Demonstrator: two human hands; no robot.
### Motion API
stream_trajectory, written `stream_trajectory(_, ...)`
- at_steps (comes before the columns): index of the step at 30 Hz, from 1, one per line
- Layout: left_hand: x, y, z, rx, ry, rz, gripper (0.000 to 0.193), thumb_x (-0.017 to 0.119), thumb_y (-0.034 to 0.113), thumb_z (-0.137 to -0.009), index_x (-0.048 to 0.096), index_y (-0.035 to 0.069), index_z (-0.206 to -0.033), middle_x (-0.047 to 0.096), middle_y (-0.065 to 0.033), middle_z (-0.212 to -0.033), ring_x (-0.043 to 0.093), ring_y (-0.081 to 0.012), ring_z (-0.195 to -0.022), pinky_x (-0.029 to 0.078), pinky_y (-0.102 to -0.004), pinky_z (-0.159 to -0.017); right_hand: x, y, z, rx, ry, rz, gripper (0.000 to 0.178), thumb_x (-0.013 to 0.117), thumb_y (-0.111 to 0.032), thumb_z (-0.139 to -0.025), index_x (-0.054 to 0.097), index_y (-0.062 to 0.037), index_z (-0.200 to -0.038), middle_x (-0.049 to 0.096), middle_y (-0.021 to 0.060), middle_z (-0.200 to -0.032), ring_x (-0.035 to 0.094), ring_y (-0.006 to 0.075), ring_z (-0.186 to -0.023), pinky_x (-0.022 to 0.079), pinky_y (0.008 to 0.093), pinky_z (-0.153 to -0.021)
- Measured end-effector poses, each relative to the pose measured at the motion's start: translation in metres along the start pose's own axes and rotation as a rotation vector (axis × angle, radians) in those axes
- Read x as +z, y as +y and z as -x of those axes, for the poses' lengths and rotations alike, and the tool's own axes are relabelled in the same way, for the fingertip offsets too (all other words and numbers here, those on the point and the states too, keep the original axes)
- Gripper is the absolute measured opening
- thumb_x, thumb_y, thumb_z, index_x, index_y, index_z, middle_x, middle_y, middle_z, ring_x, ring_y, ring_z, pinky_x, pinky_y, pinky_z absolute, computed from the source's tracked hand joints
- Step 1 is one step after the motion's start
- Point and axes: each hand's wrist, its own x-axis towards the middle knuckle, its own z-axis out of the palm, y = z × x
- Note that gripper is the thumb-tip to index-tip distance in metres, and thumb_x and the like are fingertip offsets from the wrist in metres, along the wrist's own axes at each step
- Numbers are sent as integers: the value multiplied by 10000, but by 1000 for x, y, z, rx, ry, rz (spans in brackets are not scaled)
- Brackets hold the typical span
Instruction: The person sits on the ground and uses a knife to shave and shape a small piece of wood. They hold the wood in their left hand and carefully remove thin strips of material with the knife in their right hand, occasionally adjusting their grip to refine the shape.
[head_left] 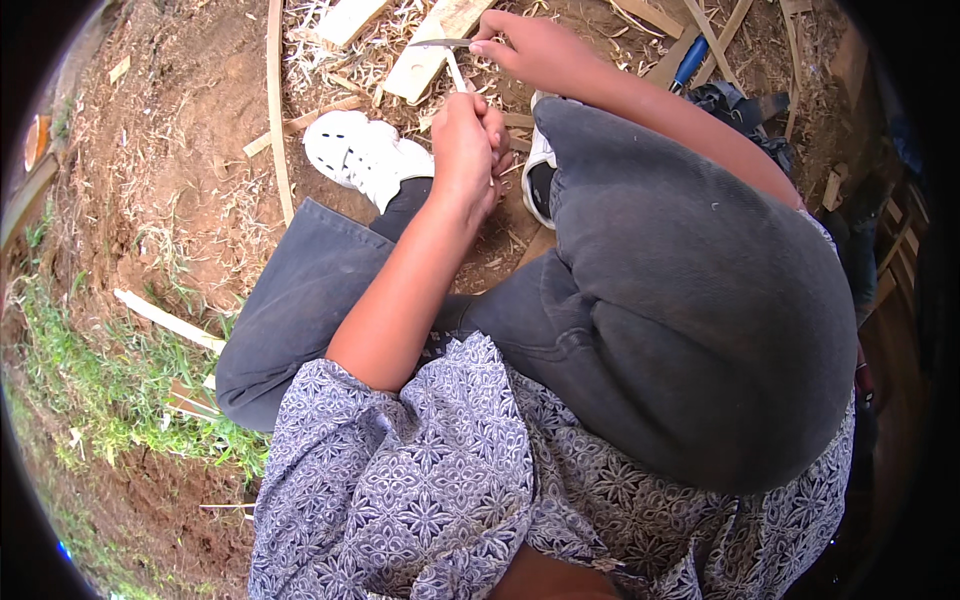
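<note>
My left hand (466,140) is closed around a pale, slender wooden stick (456,72), whose upper end points away from me. In my right hand (530,50) is a knife (438,43), its thin blade pointing left across the tip of the stick. Whether the edge touches the wood cannot be made out clearly. Just beneath the knife and stick lies a light wooden board (412,80), flat on the ground among shavings. The lower end of the stick is mostly hidden by my left fingers.
Curled wood shavings (305,60) litter the brown soil. A long wooden strip (278,120) lies left of my white shoe (362,155). At the upper right are a blue-handled tool (690,63), dark cloth (735,108) and several wood strips. Grass (110,375) grows at left.
</note>
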Motion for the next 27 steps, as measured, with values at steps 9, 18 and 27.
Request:
stream_trajectory(9, -30, 25, 20, 177, -91, -163, 501, 419, 440, -1087, 486, 16, -1346, 610, -76, -1026, 573, -155, -725, 473, -320, -631, -8, -1, -7, 331, -260, -370, 388, 629, -500, -1012, 607, -120, -1091, 610, 38, -714, 611, 136, -625, 493, 307, -529)
stream_trajectory(18, -62, 65, 16, 977, -386, -1012, 736, 833, 458, -834, 525, 72, -1380, 603, -86, -1184, 599, -174, -932, 513, -309, -806, -10, -5, 9, 391, -268, -445, 407, 590, -489, -1041, 568, -96, -1144, 609, 39, -757, 604, 143, -649, 519, 330, -577)
stream_trajectory(27, -60, 20, 20, 1076, -310, -1716, 692, 908, 193, -687, 601, 139, -1305, 588, -121, -1272, 650, -346, -1104, 571, -448, -902, 7, 6, 0, 272, -304, -336, 386, 621, -357, -1022, 613, 10, -1140, 702, 107, -776, 676, 199, -677, 542, 361, -617)
